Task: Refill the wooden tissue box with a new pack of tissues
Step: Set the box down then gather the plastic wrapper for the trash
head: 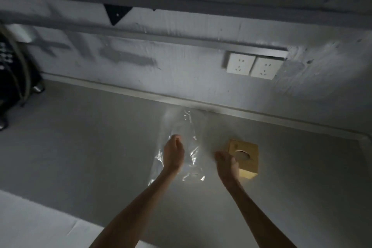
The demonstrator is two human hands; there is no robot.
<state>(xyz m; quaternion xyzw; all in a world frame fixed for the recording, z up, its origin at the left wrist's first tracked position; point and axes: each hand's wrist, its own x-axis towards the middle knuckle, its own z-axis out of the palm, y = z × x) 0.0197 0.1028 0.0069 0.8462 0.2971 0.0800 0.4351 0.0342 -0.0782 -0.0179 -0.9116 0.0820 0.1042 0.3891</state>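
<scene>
My left hand (174, 153) curls over the clear plastic wrapper (192, 156) left of centre. Whether it pinches the film I cannot tell, though I'm probably moving it aside. My right hand (226, 162), fingers loose, sits at the wooden tissue box (248, 159) just right of centre, likely steadying it, its round opening facing up. Beneath is a plain grey surface (80, 147) in a dim room, with a scuffed wall behind and two white sockets (252, 66) at upper right

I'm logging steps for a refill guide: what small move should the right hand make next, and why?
Probably close the right hand on the wooden tissue box to steady or lift it: the open hand is right beside the box, and no tissue shows in its round top hole. The left hand is curled over the clear plastic wrapper.
</scene>
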